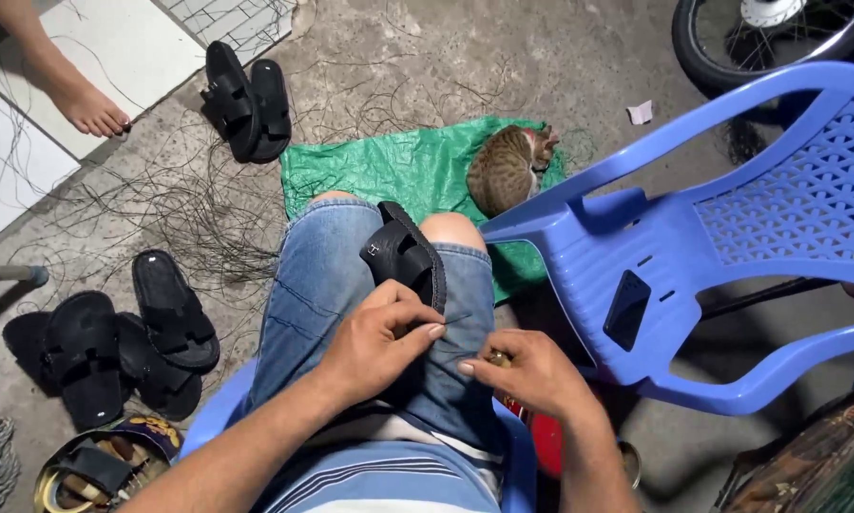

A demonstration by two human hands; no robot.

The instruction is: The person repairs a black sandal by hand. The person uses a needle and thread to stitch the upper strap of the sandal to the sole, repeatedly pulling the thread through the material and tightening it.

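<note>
Black sandal lies on the lap, between the knees. Left hand pinches its near edge and a thin thread; right hand closed on a small tool. Cat on green sheet.

round open tin with dark patterned rim, bottom left on floor, odds and ends inside

A striped cat lies curled on a green tarp, just beside a tipped blue plastic chair. Black sandals sit near a bare foot; more black sandals lie lower left (loose dark thread strewn between), by a round tin. A wheel shows top right
</note>
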